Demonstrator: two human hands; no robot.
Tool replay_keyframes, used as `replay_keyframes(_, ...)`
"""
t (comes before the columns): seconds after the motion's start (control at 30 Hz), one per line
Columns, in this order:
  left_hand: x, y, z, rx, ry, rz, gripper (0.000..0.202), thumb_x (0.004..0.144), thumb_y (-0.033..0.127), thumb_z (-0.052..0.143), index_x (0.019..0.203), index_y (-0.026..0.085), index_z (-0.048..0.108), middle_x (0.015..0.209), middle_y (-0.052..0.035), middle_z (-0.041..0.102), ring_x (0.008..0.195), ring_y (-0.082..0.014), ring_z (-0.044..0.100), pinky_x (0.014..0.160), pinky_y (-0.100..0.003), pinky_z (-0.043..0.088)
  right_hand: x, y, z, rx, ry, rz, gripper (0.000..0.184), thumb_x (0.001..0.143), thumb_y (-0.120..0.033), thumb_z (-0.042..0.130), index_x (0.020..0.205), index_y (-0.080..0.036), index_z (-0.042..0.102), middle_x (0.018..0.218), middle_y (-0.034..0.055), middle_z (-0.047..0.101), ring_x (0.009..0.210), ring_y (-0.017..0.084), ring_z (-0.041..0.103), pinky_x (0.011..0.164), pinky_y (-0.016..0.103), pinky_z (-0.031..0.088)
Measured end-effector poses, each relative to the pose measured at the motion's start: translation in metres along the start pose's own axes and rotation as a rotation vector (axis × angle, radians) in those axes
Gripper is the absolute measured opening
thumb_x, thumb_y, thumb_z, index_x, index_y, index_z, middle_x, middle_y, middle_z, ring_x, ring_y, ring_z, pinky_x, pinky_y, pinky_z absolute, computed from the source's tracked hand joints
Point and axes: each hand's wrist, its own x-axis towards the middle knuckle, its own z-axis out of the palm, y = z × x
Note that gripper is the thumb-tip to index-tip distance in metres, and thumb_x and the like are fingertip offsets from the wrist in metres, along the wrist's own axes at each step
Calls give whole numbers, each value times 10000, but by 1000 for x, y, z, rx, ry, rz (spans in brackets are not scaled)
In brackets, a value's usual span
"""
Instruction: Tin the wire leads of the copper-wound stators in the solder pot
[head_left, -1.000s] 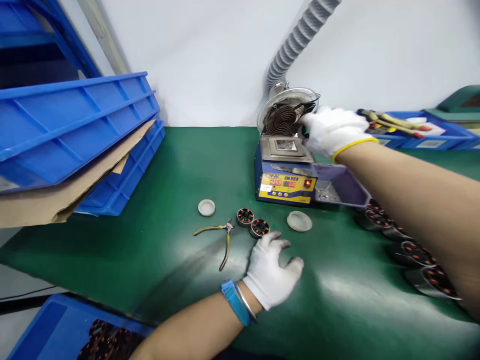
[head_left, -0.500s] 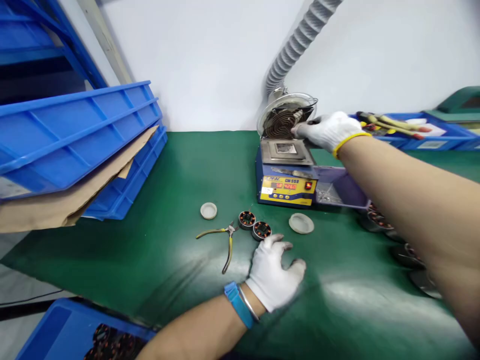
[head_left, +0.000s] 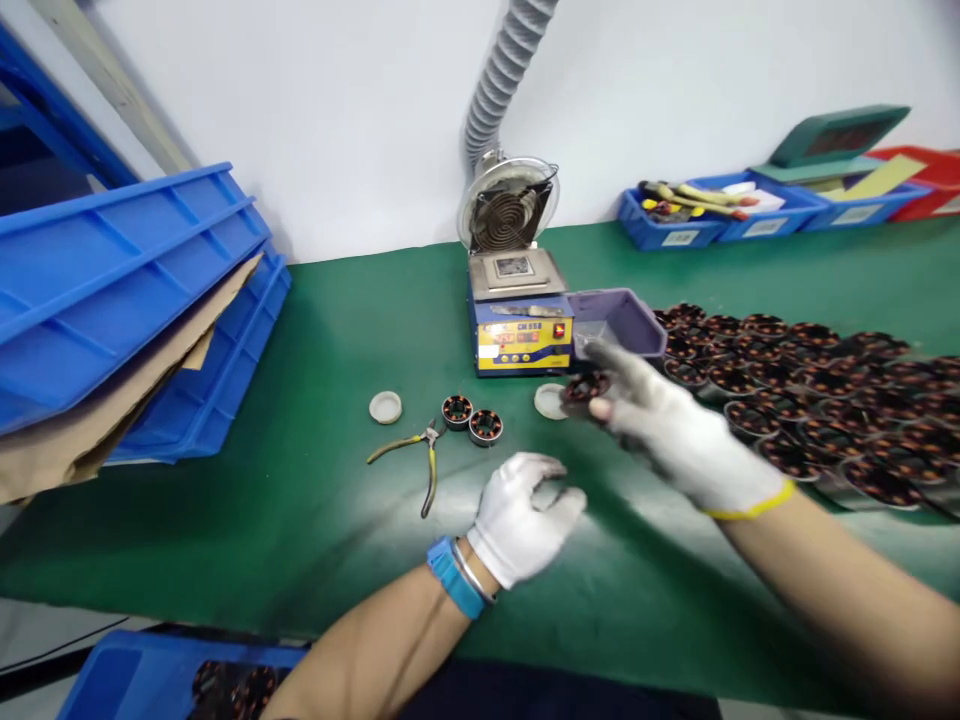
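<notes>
My white-gloved right hand point(head_left: 667, 425) grips a dark motor stator point(head_left: 585, 392) with copper windings, held over the bench beside a small white dish point(head_left: 551, 401); motion blurs it slightly. My left hand point(head_left: 525, 515), also gloved, hovers low over the green bench with thumb and fingers apart and nothing between them. Just beyond it lie two touching stators point(head_left: 486, 428) in metal rings. Left of these, yellow-handled cutting pliers point(head_left: 430, 438) rest with handles spread. Behind stands a blue and yellow solder pot point(head_left: 523, 335) with its round lid point(head_left: 510, 208) raised.
Rows of stators point(head_left: 817, 390) fill the right side of the bench. A purple bin point(head_left: 630, 320) adjoins the solder pot. Stacked blue crates point(head_left: 127, 290) stand at left, with blue tool trays point(head_left: 679, 235) at back right. A blue bin point(head_left: 112, 670) sits below the bench edge.
My right hand has come away from the solder pot's lid, down and towards me, and now has a stator in it. My left hand stays near the two stators. The view has turned right.
</notes>
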Motion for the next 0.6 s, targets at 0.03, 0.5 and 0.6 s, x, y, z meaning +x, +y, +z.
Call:
replay_keyframes(0.03,-4,3,1,6,-68,40,161,861,279,684,956,151,714,1027,-123,763,979,-245,742,933,-380,606,-13,15,5,-61,8,-4,675,659,-362,822,1281,-241,590,1128,80,715,804,163,695,677,290,606)
replay_keyframes(0.5,-15,18,3,373,-613,276,683,779,510,783,1331,131,654,1411,-203,633,1374,-408,542,1167,-519,434,-48,44,-23,-866,224,-258,814,647,-575,748,1347,-190,591,1285,152,656,1168,351,654,1024,499,550)
replay_keyframes(0.6,-14,15,12,438,-586,234,883,739,603,784,1418,83,568,1563,-254,472,1483,-444,401,1208,-577,368,-65,38,-73,-1156,553,-201,749,655,-643,721,1218,-157,635,1105,193,680,994,362,668,874,507,563)
